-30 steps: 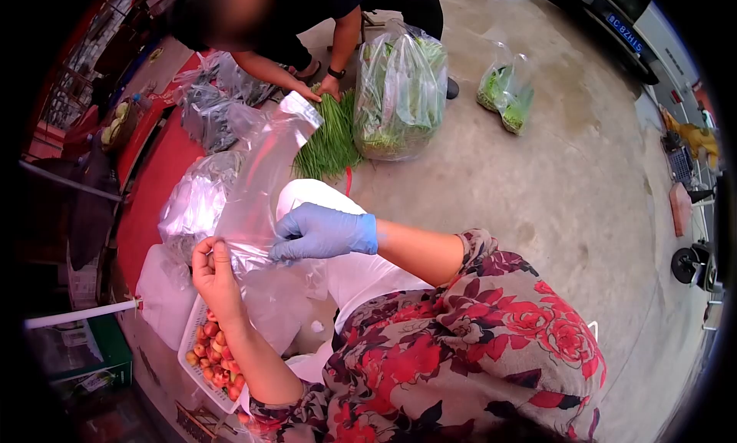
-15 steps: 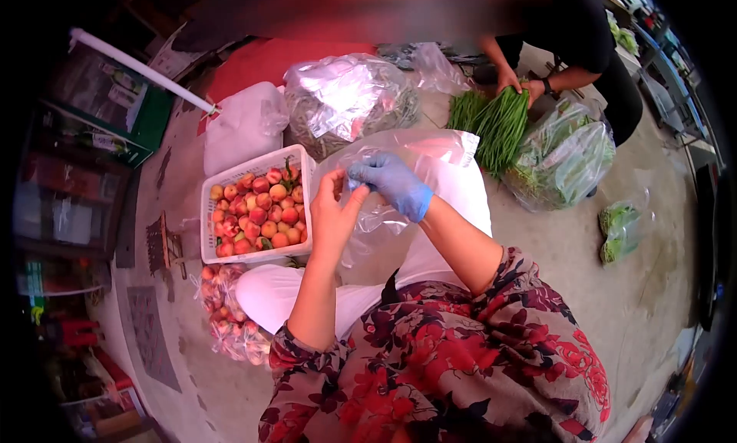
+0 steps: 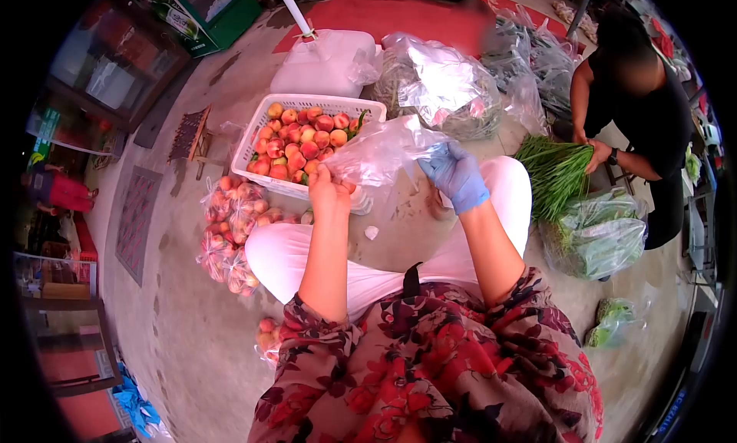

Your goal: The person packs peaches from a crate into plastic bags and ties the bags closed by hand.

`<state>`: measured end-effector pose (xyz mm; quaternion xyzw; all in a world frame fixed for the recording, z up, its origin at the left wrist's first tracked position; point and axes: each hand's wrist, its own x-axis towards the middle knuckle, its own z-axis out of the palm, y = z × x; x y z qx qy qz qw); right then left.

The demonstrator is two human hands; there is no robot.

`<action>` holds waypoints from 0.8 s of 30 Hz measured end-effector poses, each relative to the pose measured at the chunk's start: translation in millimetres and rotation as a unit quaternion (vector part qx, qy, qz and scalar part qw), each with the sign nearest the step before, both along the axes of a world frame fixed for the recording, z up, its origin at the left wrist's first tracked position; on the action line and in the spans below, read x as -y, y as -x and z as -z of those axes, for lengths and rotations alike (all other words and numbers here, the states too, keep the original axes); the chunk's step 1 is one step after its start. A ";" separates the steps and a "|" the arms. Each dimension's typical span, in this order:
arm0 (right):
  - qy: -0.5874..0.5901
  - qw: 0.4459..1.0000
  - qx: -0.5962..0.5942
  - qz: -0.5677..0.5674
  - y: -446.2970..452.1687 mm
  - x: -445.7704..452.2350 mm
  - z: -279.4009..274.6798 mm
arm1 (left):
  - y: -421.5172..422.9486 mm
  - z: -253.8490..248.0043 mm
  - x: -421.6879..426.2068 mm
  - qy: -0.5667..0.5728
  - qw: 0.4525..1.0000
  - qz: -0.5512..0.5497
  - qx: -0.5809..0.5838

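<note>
A limp clear plastic bag (image 3: pixel 388 147) stretches between the bare left hand (image 3: pixel 330 193) and the blue-gloved right hand (image 3: pixel 454 178) of a seated person, just beside the near right corner of a white basket (image 3: pixel 326 100). The grip of each hand is closed on the film, fingers pinching opposite sides; no fruit shows inside, and whether its mouth is open cannot be told. Several peach-filled bags (image 3: pixel 230 220) cluster on the ground below the basket, and another filled bag (image 3: pixel 269 339) lies nearer the person's sleeve. Bagging looks partly done, by the evidence: the basket holds a broad layer of loose peaches (image 3: pixel 307 140), red and yellow, not yet bagged. Behind it stand a white container (image 3: pixel 322 63) and a bulky clear sack (image 3: pixel 453 90), its contents hard to identify. At right, a co-worker (image 3: pixel 633 97) grasps long green stalks (image 3: pixel 554 170) above a large bag of greens (image 3: pixel 599 239); a smaller bag of greens (image 3: pixel 613 322) lies apart.
</note>
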<state>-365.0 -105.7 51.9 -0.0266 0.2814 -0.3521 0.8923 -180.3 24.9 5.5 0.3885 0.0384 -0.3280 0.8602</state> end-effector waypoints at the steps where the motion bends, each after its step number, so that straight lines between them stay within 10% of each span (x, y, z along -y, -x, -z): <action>1: 0.018 0.998 0.065 -0.019 2.1 10.4 17.6 | -17.9 16.0 -5.4 -0.011 0.998 -0.010 -0.059; 3: 0.060 0.980 0.183 -0.042 21.6 33.4 68.6 | -52.1 42.1 -28.0 0.026 0.993 0.060 -0.095; 7: 0.163 0.976 -0.143 0.036 29.4 32.9 24.9 | -70.8 50.7 -52.3 -0.211 0.970 0.023 0.119; 9: 0.310 0.908 -0.277 0.056 29.8 14.6 -1.9 | -84.1 65.7 -57.6 -0.386 0.877 0.089 0.273; 12: 0.519 0.811 -0.271 0.027 12.4 4.0 6.4 | -16.4 -24.4 -39.5 -0.309 0.734 -0.062 0.602; 17: 0.600 0.766 -0.210 -0.094 -0.5 -33.8 -11.7 | 49.3 -86.8 -12.9 -0.272 0.415 0.085 0.864; 18: 0.606 0.768 -0.180 -0.104 -6.5 -38.3 -18.5 | 45.2 -80.9 -8.9 -0.275 0.510 0.121 0.806; 20: 0.737 0.503 -0.425 -0.151 9.0 -38.5 -49.6 | 17.5 -59.8 -9.4 -0.284 0.677 0.165 0.659; 24: 0.708 0.369 -0.597 -0.081 12.7 1.7 0.2 | -18.2 -52.5 -27.0 -0.372 0.678 -0.001 0.634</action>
